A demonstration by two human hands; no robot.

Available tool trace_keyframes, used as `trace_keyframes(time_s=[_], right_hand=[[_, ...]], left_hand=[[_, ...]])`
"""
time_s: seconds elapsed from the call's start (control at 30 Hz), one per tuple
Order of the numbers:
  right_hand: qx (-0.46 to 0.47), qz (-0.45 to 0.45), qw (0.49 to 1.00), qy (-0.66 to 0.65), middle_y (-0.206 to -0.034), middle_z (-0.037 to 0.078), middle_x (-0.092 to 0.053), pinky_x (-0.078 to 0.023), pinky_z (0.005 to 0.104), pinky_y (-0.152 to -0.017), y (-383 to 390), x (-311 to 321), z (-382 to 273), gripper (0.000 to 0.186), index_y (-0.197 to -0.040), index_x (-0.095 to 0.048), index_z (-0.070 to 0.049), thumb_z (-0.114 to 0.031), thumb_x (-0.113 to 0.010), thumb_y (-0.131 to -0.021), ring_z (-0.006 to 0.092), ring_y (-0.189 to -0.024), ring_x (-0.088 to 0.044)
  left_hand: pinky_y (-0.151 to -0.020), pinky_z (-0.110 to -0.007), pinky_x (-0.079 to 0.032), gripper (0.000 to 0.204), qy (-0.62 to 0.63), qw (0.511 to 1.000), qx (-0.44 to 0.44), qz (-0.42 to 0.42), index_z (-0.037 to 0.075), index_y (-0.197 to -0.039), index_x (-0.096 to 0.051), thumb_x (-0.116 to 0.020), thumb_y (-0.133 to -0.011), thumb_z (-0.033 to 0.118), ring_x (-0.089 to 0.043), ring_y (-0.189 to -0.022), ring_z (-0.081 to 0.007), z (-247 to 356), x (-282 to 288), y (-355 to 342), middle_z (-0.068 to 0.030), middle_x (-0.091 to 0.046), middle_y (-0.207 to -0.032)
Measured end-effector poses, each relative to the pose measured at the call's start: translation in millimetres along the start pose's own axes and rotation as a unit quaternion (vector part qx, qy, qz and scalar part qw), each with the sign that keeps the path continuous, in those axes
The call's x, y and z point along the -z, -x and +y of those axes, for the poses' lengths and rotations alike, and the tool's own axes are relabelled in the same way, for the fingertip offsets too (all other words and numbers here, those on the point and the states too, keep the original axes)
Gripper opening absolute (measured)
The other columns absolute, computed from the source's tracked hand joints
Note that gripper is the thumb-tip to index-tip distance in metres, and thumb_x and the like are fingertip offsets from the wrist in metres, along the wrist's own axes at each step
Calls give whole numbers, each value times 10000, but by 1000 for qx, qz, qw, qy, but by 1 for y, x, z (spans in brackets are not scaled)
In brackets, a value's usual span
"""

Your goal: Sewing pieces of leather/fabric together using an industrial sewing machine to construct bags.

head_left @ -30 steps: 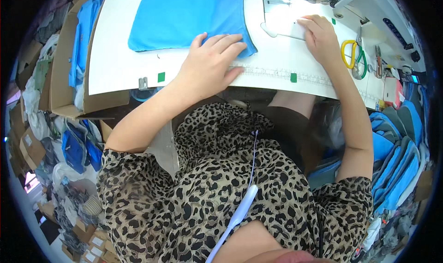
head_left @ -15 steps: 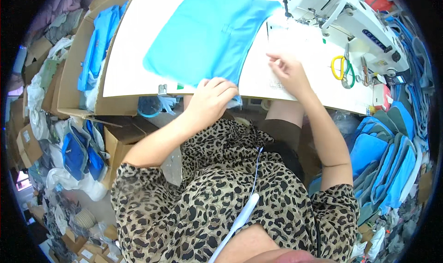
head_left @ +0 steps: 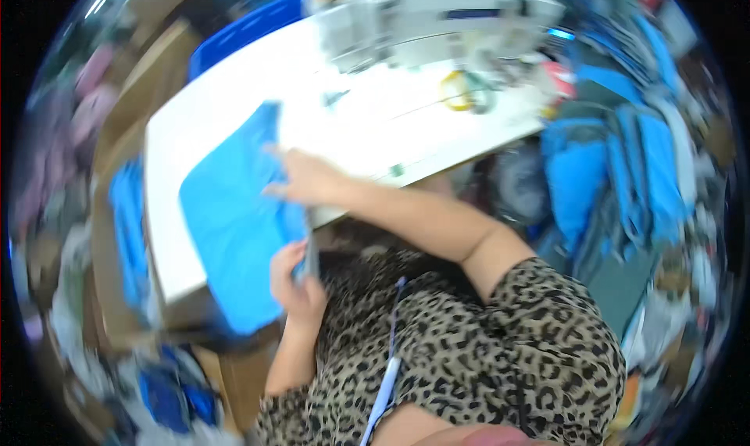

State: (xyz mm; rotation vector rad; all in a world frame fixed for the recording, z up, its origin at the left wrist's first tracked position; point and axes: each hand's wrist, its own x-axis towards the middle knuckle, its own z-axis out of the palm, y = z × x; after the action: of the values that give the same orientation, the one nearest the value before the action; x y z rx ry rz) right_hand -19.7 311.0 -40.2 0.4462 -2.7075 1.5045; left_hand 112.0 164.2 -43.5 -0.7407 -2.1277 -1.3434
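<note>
The blue fabric piece (head_left: pixel 226 204) lies angled across the white table (head_left: pixel 391 133), its near part hanging past the front edge. My left hand (head_left: pixel 297 282) grips the fabric at that near part, fingers curled round its edge. My right hand (head_left: pixel 301 176) is on or just over the fabric's right side, fingers spread apart. The picture is blurred, so I cannot tell whether those fingertips press on it. Behind and to the right are a white sewing machine (head_left: pixel 426 16) and yellow- and green-handled scissors (head_left: pixel 457 90).
A cardboard box (head_left: pixel 109 290) with blue fabric inside stands along the table's left edge. A dark-blue plastic tray (head_left: pixel 234 39) is behind the table. Stacks of blue and grey pieces (head_left: pixel 586 164) are at the right. Piles of fabric and bags crowd both sides.
My view has turned and blurred. The blue fabric now sits left, pulled over the front edge. My left hand grips it lower down; my right hand has moved from the bare tabletop onto the fabric.
</note>
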Motion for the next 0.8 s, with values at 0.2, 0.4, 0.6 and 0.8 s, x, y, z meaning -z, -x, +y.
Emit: trace_keyframes(time_s=[0.2, 0.4, 0.6, 0.8], right_hand=[[-32, 13, 991, -129, -1391, 312, -359, -415, 428, -1023, 6, -4, -27, 1005, -1506, -224, -86, -270, -799, -703, 431, -1198, -499], [95, -24, 967, -236, -1431, 169, -444, -390, 351, -1052, 20, 21, -23, 812, -1436, -394, -82, -31, -715, -692, 287, -1242, -513], [131, 105, 978, -128, -1215, 101, -661, -447, 325, -1002, 101, 185, -67, 482, -1211, -651, -67, 96, -524, -775, 197, -1166, -589], [65, 723, 684, 64, -1226, 100, -634, -455, 307, -821, 285, 380, -43, 535, -1265, -606, -25, 50, -558, -738, 198, -956, -595]], left_hand=[[-878, -415, -471, 124, 85, 994, -66, 3, 8, -1046, -500, -534, -943, 68, -593, -941, -320, 1, -48, 13, -200, -608, -1046], [-867, -439, -473, 165, 146, 968, -181, -92, 35, -1022, -521, -588, -878, 81, -588, -918, -341, 8, -74, 3, -185, -612, -1094], [-823, -434, -480, 331, 210, 922, -268, -182, 75, -1054, -562, -719, -836, 269, -615, -1004, -353, 31, -77, -18, -146, -616, -1147], [-853, -369, -493, 355, 169, 964, -171, -114, 19, -1243, -438, -580, -942, 145, -570, -1040, -322, -19, -38, -20, -241, -522, -1220]])
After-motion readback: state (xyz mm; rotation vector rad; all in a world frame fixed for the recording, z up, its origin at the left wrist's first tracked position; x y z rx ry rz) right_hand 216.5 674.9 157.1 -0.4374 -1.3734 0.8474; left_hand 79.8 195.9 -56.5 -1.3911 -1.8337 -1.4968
